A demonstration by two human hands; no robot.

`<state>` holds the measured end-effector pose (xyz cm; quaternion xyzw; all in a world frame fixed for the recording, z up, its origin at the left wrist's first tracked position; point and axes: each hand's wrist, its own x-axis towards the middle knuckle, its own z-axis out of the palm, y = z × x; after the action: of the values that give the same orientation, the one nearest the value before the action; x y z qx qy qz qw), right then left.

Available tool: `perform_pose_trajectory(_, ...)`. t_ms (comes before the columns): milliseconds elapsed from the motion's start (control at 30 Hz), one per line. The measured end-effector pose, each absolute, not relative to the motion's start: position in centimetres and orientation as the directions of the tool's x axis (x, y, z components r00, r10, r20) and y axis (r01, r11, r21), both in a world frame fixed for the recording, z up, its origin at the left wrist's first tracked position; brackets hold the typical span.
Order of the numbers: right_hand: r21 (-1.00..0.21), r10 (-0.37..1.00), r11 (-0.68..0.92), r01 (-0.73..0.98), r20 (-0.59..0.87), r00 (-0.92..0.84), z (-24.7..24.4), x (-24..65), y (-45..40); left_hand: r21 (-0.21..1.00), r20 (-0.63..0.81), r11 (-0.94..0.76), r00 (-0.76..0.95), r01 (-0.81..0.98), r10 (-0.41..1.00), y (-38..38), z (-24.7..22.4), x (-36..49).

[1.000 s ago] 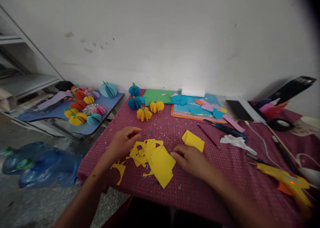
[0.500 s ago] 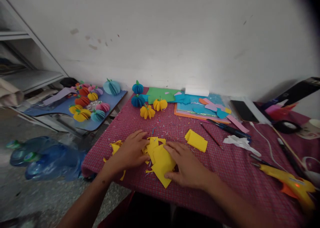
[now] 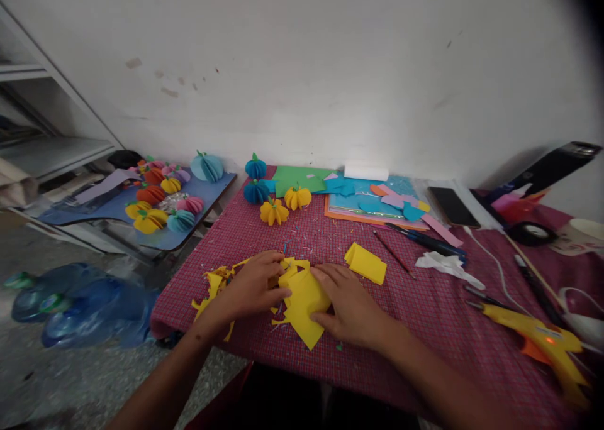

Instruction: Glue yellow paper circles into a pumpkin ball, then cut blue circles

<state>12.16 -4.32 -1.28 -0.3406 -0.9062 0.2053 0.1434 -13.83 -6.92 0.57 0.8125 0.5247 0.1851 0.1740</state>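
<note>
Between my two hands lies a loose stack of yellow paper pieces (image 3: 304, 310) on the red checked cloth. My left hand (image 3: 257, 285) rests palm down at the stack's left edge, fingers curved and thumb apart. Under and left of it spread yellow paper scraps (image 3: 217, 283). On the right edge of the stack, my right hand (image 3: 352, 304) lies with fingers stretched over the paper and thumb apart. Just beyond that hand is a folded yellow paper (image 3: 367, 264). What lies under the left palm is hidden.
Yellow paper pumpkins (image 3: 274, 211) and blue ones (image 3: 256, 191) stand at the back. Coloured sheets (image 3: 368, 194), a pencil (image 3: 395, 255), a crumpled tissue (image 3: 450, 268), a phone (image 3: 453, 207) and a yellow glue gun (image 3: 538, 329) lie rightward. More pumpkins fill a blue table (image 3: 113, 207).
My left hand has shifted slightly over the scraps, and more of them show beside it. The yellow pieces between my hands sit closer together. The view has shifted a little.
</note>
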Motion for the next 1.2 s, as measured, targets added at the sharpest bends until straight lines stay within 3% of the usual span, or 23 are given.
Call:
perform_pose_trajectory(333,-0.539,0.72,0.643,0.544,0.185,-0.669,-2.6,12.3,-4.2,0.476,0.197,-0.46,0.419,0.75,0.887,-7.2,-1.2,-11.2)
perform_pose_trajectory(533,-0.847,0.818,0.415,0.333,0.187,-0.544,-2.5,11.8,-3.9,0.649,0.247,-0.374,0.282,0.663,0.927,-6.9,-0.7,-10.5)
perform_pose_trajectory(600,-0.895,0.831,0.351,0.276,0.162,-0.532,-1.9,11.9,-3.7,0.716,0.227,-0.338,0.254,0.611,0.94,-6.7,-0.2,-10.1)
perform_pose_trajectory(733,-0.859,0.85,0.393,0.327,0.205,-0.485,-0.7,12.8,-3.1,0.787,0.189,-0.282,0.221,0.549,0.957,-6.3,0.1,-9.5)
perform_pose_trajectory(900,-0.729,0.82,0.53,0.433,0.31,-0.482,-0.5,13.8,-2.5,0.771,0.173,-0.278,0.231,0.573,0.957,-5.6,-0.7,-9.2)
perform_pose_trajectory(1033,-0.64,0.761,0.598,0.483,0.264,-0.593,-0.8,13.9,-2.4,0.736,0.192,-0.311,0.254,0.601,0.948,-5.2,-1.1,-9.3)
perform_pose_trajectory(1200,-0.613,0.786,0.556,0.561,0.169,-0.595,0.0,14.5,-2.2,0.734,0.149,-0.245,0.202,0.634,0.968,-5.6,-0.9,-9.0)
